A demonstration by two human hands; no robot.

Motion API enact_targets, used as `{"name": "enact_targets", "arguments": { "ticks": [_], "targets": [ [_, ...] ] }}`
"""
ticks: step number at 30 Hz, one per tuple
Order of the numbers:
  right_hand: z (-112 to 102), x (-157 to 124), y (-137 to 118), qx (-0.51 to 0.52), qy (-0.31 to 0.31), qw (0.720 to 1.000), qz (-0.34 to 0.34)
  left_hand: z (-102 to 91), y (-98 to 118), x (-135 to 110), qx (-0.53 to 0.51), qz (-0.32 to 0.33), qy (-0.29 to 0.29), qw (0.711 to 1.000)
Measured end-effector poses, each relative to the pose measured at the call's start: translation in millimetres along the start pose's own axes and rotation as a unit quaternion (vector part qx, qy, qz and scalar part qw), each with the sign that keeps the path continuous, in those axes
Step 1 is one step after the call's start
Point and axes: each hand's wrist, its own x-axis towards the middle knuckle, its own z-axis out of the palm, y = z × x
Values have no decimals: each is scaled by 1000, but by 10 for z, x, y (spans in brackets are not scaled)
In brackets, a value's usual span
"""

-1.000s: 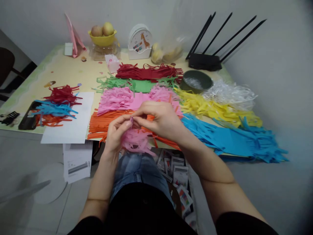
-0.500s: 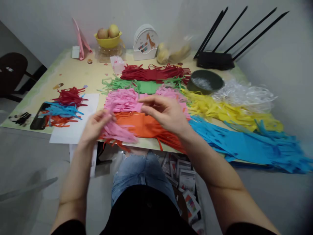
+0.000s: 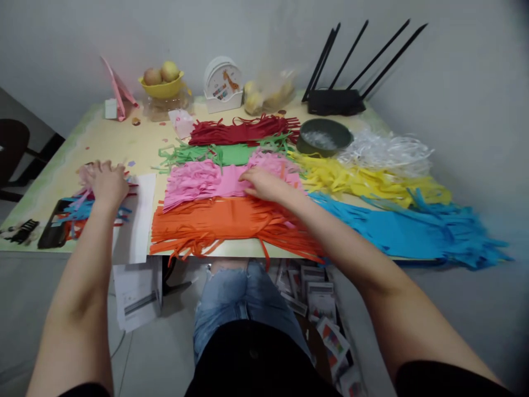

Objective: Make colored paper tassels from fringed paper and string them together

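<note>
My left hand (image 3: pixel 108 183) lies with fingers spread over a small pile of cut fringe at the left. Pink fringe (image 3: pixel 86 175) shows beneath its fingers, above blue fringe (image 3: pixel 78 209) and orange fringe (image 3: pixel 74 229). My right hand (image 3: pixel 264 184) rests on the middle of the pink fringed paper (image 3: pixel 194 181), fingers extended leftward and nothing visibly gripped. Just in front lies the orange fringed paper (image 3: pixel 223 218). Behind the pink are the green fringed paper (image 3: pixel 235 154) and the dark red one (image 3: pixel 243 131).
Yellow fringe (image 3: pixel 372 179) and blue fringed paper (image 3: pixel 384 234) spread across the right. A dark bowl (image 3: pixel 324 138), clear stringy strips (image 3: pixel 388 154) and a black router (image 3: pixel 335 102) stand behind. At left are white paper (image 3: pixel 138 220) and a phone (image 3: pixel 52 229).
My left hand has carried the pink fringe leftward onto the small pile and spread its fingers there. My right hand has lowered onto the pink paper. The view has shifted slightly.
</note>
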Motion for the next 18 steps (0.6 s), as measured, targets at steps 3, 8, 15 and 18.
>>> {"name": "enact_targets", "arguments": {
  "ticks": [3,8,15,18],
  "targets": [
    [23,27,10,-14,-18,1000,0,124,705,-69,-12,123,-47,991],
    [-10,62,-12,-35,-14,999,25,598,1933,-343,-40,282,-214,934],
    [210,-170,-500,-14,7,1000,18,899,2242,-369,15,210,-205,956],
    [347,-75,-624,23,4,1000,15,859,2234,-305,20,187,-157,970]
  ]
}}
